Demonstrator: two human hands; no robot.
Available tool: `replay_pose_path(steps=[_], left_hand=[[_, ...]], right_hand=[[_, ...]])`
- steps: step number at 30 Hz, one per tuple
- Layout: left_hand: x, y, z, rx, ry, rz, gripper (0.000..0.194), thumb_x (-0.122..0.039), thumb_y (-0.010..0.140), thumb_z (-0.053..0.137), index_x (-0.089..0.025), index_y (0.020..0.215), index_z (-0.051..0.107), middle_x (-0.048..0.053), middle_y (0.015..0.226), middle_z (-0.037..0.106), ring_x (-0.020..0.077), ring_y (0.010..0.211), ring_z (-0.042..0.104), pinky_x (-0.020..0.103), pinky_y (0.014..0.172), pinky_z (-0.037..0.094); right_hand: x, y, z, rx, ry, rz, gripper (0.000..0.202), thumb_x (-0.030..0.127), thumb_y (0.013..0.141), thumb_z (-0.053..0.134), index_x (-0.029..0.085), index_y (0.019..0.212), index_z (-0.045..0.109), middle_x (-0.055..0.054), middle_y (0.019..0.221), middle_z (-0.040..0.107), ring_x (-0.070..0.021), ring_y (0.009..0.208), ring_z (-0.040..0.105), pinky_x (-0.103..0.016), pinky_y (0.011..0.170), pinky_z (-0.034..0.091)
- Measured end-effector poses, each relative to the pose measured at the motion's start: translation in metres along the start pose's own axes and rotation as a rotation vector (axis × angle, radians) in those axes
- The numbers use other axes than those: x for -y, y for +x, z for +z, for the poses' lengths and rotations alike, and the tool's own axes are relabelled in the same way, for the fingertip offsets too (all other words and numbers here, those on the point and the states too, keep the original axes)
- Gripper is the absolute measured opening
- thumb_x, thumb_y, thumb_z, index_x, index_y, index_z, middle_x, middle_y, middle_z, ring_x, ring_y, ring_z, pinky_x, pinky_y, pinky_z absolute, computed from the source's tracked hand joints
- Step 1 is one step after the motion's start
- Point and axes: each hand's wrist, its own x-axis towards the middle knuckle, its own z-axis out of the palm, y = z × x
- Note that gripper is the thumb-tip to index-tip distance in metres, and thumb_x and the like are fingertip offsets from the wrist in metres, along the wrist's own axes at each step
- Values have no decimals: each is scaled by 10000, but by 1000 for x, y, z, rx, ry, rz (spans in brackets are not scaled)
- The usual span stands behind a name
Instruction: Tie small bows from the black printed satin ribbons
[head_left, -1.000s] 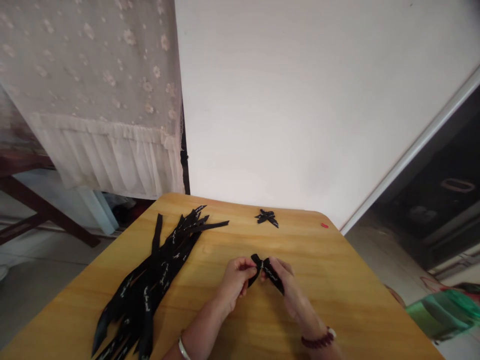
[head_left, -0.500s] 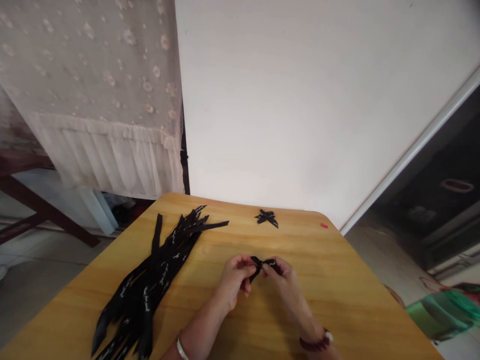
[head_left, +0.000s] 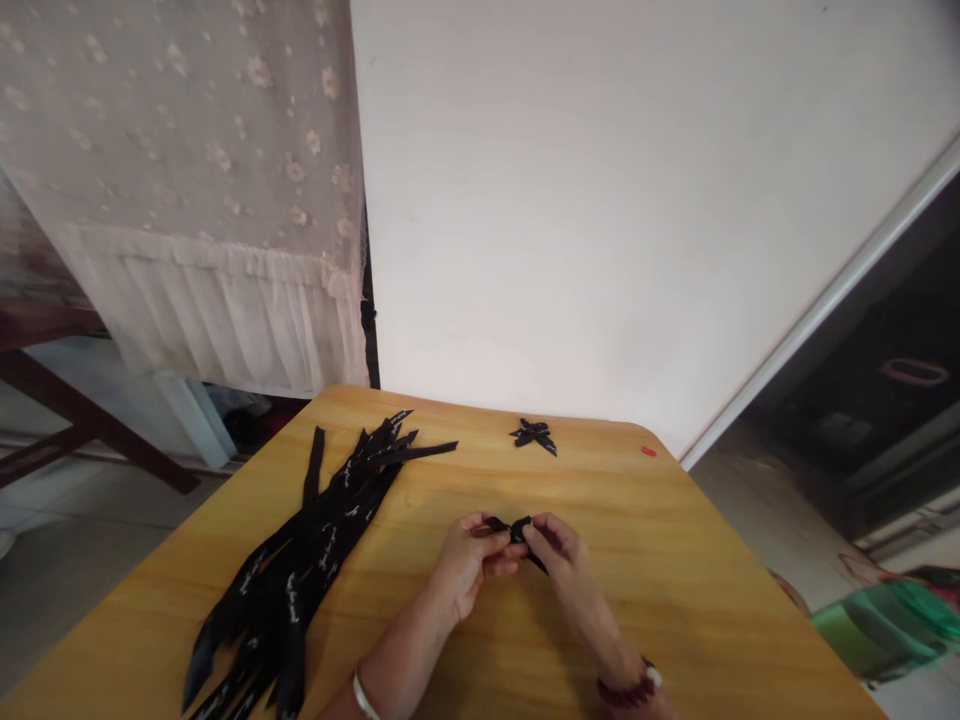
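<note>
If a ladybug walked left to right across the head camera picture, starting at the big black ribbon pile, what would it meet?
Black ribbon pile, left hand, held ribbon, right hand, small red thing, green see-through thing.

Black ribbon bow (head_left: 519, 528): bunched, partly hidden, tail slanting.

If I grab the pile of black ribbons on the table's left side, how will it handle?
The ribbon pile will probably be floppy: its strips look thin, and some curve. Pulling one may drag neighbours, since they overlap. It seems unlikely to roll, lying spread out along the table.
</note>
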Motion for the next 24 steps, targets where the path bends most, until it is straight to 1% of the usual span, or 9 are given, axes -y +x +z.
replay_pose_path(steps=[3, 5, 7, 10, 13, 15, 20, 24], left_hand=[[0, 0, 0, 5, 21, 11, 149, -87, 589, 629, -103, 695, 525, 67, 659, 640, 163, 616, 633, 189, 482, 485], [-1, -1, 1, -1, 35, 8, 123, -94, 599, 622, -90, 691, 540, 78, 658, 644, 154, 592, 630, 181, 467, 480], [-2, -1, 1, -13, 34, 2, 127, -108, 593, 627, -96, 675, 530, 72, 652, 643, 157, 560, 627, 179, 417, 464], [-2, -1, 1, -20, 8, 6, 182, -144, 575, 643, -129, 687, 500, 48, 662, 644, 174, 529, 626, 180, 344, 425], [0, -1, 0, -1, 36, 22, 189, -171, 572, 645, -131, 698, 510, 67, 709, 656, 186, 573, 634, 190, 380, 444], [1, -2, 0, 40, 119, 18, 172, -189, 579, 636, -109, 703, 547, 95, 735, 660, 190, 599, 636, 197, 407, 458], [4, -3, 1, 170, 342, -25, 222, -236, 606, 584, -91, 773, 609, 98, 700, 661, 185, 528, 625, 178, 336, 403], [6, -3, 3, 191, 441, -9, 236, -252, 593, 589, -86, 755, 634, 84, 633, 659, 175, 528, 620, 181, 369, 416]], right_hand=[[-3, 0, -1, 13, -29, -9, 198, 316, 679, 554, 166, 568, 492, 37, 513, 472, -102, 499, 433, -199, 478, 333], [-6, 1, -1, 4, -64, -15, 212, 307, 673, 556, 167, 537, 475, 49, 487, 430, -92, 471, 395, -194, 450, 302], [-7, 1, -1, 13, -81, -7, 216, 308, 671, 557, 169, 532, 467, 52, 482, 413, -90, 462, 382, -194, 440, 291], [-3, 1, -2, 4, -80, -6, 193, 333, 682, 546, 171, 591, 494, 31, 535, 467, -109, 508, 432, -201, 474, 333], [4, 0, -2, -59, -84, -29, 216, 370, 711, 510, 171, 626, 507, 6, 587, 511, -136, 575, 481, -217, 532, 377], [6, 0, -3, -79, -109, -52, 226, 376, 720, 503, 167, 634, 514, 0, 593, 519, -142, 592, 492, -220, 543, 388], [5, -2, -3, 19, -191, -78, 255, 371, 758, 463, 155, 642, 531, -1, 590, 533, -129, 567, 504, -208, 514, 393], [2, -4, -2, 66, -256, -91, 204, 339, 739, 488, 158, 666, 546, -11, 622, 561, -138, 583, 537, -209, 510, 410]])
